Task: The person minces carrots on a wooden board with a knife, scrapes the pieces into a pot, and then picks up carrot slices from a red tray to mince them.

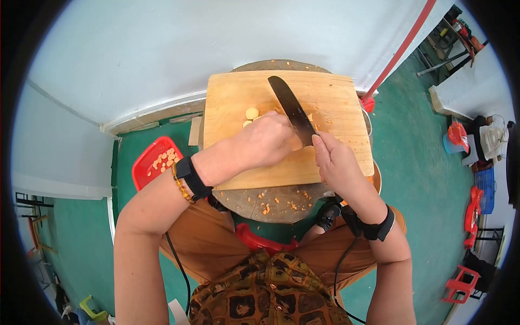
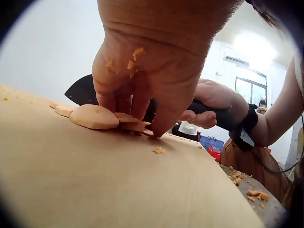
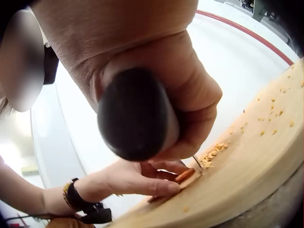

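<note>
In the head view, the right hand is wrapping its fingers round the handle of the knife, right of centre. The left hand, at the centre of the frame, is pinching an orange piece between thumb and bent fingertips, as the right wrist view is showing at lower centre.

That piece is lying on the cutting board, under the left hand and just beside the knife's blade, to the left of the right hand. Pale orange slices are resting left of the blade, near the left hand's knuckles; in the left wrist view they are lying left of its fingers, at left of centre. The board is sitting on a round surface strewn with orange crumbs.

The left forearm is reaching in from the lower left, its palm facing down; the right forearm is coming up from the lower right. The blade is pointing toward the top centre. More slices are lying in a red tray at left.
</note>
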Tool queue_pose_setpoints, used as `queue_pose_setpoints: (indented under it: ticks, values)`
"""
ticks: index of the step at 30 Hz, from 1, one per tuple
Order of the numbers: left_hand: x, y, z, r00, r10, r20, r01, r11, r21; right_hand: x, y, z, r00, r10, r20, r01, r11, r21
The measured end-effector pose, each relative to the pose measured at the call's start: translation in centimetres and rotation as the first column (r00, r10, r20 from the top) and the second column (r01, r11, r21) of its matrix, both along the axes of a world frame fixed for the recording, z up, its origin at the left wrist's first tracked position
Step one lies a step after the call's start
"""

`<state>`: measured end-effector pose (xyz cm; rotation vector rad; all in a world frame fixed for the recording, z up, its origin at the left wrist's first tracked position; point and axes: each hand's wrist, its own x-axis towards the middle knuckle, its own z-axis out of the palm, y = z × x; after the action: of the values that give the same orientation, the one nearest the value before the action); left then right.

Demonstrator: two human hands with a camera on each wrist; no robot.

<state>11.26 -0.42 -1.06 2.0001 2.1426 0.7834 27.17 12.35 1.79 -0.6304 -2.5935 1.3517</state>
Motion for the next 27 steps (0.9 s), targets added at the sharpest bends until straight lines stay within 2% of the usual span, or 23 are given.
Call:
queue_pose_setpoints:
  ticks: [4, 6, 9, 13, 17, 20, 22, 24, 26, 27]
  values:
    - [0.0, -0.2, -0.1, 1.000, 0.003, -0.001, -0.003, 1.000, -0.002, 0.3, -0.7, 1.9, 0.997, -0.066, 0.026, 0.067, 0.996, -0.066]
    - [0.1, -0.1, 0.0, 1.000, 0.013, 0.009, -0.013, 1.000, -0.021, 0.2, -0.6, 0.5, 1.000, -0.007, -0.023, 0.007, 1.000, -0.026]
    - [0.2, -0.1, 0.6, 0.999, -0.045, 0.013, 0.044, 0.996, 0.074, 0.3, 0.0, 0.1, 1.000, 0.012, -0.007, -0.013, 0.999, -0.042]
    - [0.0, -0.1, -0.1, 1.000, 0.012, -0.016, -0.011, 1.000, 0.010, 0.3, -0.7, 2.6, 0.993, -0.098, 0.060, 0.103, 0.990, -0.093]
    - [0.1, 0.0, 0.2, 1.000, 0.010, 0.000, -0.010, 1.000, 0.004, 0.4, -0.1, 0.0, 0.999, 0.018, -0.044, -0.018, 1.000, 0.012]
    - [0.0, 0.0, 0.1, 1.000, 0.009, -0.015, -0.009, 1.000, 0.007, 0.4, -0.1, 0.6, 1.000, -0.003, -0.001, 0.003, 1.000, -0.021]
    - [0.1, -0.2, 0.0, 0.999, 0.031, -0.006, -0.031, 1.000, 0.003, 0.4, -0.8, 2.1, 0.997, -0.071, -0.003, 0.071, 0.995, -0.065]
    - [0.3, -0.2, 0.1, 0.999, 0.051, 0.007, -0.051, 0.999, -0.004, 0.2, -0.6, 0.7, 0.998, -0.010, -0.066, 0.011, 1.000, 0.014]
    - [0.3, -0.1, 0.1, 1.000, 0.024, 0.015, -0.024, 1.000, 0.006, 0.3, -0.3, 0.3, 1.000, -0.009, -0.018, 0.008, 0.999, -0.031]
    - [0.3, -0.1, 0.2, 1.000, 0.010, 0.020, -0.010, 1.000, 0.012, 0.3, -0.4, 1.0, 0.997, -0.027, 0.067, 0.034, 0.993, -0.117]
